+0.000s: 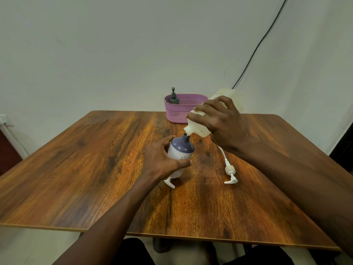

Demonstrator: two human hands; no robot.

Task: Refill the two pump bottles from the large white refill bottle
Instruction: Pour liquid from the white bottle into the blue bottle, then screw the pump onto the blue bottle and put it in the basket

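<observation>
1. Mid-frame, my right hand [221, 123] grips the tilted refill bottle [197, 127], its mouth just above the pump bottle's [181, 150] open neck.
2. My left hand [162, 159] curls round that pump bottle.
3. A loose pump [230, 173] lies on the desk [95, 169], right of centre.
4. Behind, a pink basket [177, 115] holds a dark bottle [173, 99].

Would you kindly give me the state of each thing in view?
Purple-topped bottle: uncapped, gripped by left hand.
Refill bottle: open, tipped over that neck, held by right hand.
Long pump: off, lying on table.
Second pump: lying on table.
Grey pump bottle: capped, upright in basket.
</observation>
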